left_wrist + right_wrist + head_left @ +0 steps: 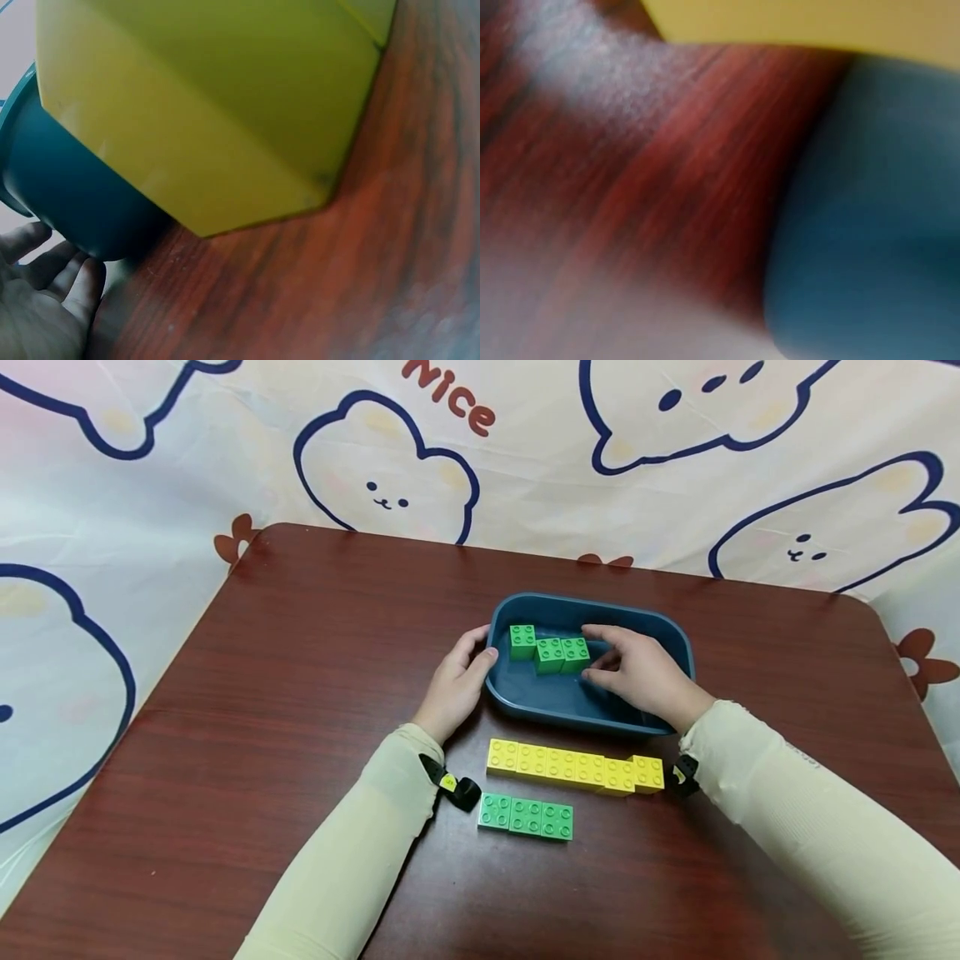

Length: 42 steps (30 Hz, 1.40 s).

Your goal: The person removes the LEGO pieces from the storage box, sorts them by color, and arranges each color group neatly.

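Observation:
A dark blue plastic bin [592, 720] stands on the table, and in it are three green toy bricks [550, 656], set side by side. My left hand [453, 685] holds the bin's left end, thumb at the rim; in the left wrist view its fingers [88, 281] meet the bin's outer wall [67, 180]. Inside the bin is my right hand [641, 670], thumb and index finger spread apart just right of the green bricks, with nothing seen gripped. The right wrist view is blurred and shows the bin's wall [877, 225] but no fingers.
In front of the bin lies a row of several yellow bricks [561, 766], also large in the left wrist view. Nearer still is a row of three green bricks [526, 817]. A patterned cloth [525, 485] hangs behind the brown table [300, 652].

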Each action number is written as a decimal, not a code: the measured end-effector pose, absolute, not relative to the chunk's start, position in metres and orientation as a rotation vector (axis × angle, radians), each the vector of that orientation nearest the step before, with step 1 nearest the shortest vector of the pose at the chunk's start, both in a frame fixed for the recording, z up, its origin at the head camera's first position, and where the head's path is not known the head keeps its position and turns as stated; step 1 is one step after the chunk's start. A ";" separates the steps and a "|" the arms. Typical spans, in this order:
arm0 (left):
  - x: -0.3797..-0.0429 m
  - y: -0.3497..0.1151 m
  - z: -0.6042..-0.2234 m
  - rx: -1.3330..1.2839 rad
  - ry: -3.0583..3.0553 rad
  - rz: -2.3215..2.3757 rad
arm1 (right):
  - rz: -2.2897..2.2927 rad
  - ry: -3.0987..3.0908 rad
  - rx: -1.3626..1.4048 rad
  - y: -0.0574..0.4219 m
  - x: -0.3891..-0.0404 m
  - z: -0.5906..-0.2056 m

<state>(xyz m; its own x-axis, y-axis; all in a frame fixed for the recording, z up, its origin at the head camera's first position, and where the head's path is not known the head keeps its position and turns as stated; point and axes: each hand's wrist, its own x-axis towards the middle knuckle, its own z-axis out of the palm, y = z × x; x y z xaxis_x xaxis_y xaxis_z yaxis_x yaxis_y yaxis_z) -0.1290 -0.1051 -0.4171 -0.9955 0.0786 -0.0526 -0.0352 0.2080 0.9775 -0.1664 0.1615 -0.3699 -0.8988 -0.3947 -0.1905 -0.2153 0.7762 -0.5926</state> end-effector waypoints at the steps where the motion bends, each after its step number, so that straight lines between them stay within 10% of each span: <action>1: -0.129 -0.105 -0.417 0.045 2.371 1.920 | -0.827 2.666 -0.465 0.161 -0.166 -0.369; 42: -0.129 -0.105 -0.417 0.031 2.373 1.919 | -0.958 2.807 -0.428 0.187 -0.126 -0.312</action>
<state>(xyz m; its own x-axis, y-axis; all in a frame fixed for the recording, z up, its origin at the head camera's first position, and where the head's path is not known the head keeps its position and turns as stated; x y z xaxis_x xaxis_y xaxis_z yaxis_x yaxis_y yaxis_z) -0.1287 -0.1048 -0.4171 -0.9957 0.0722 -0.0575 -0.0411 0.2108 0.9767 -0.1259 0.1866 -0.3124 -0.9489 -0.3124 -0.0445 -0.2200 0.7561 -0.6163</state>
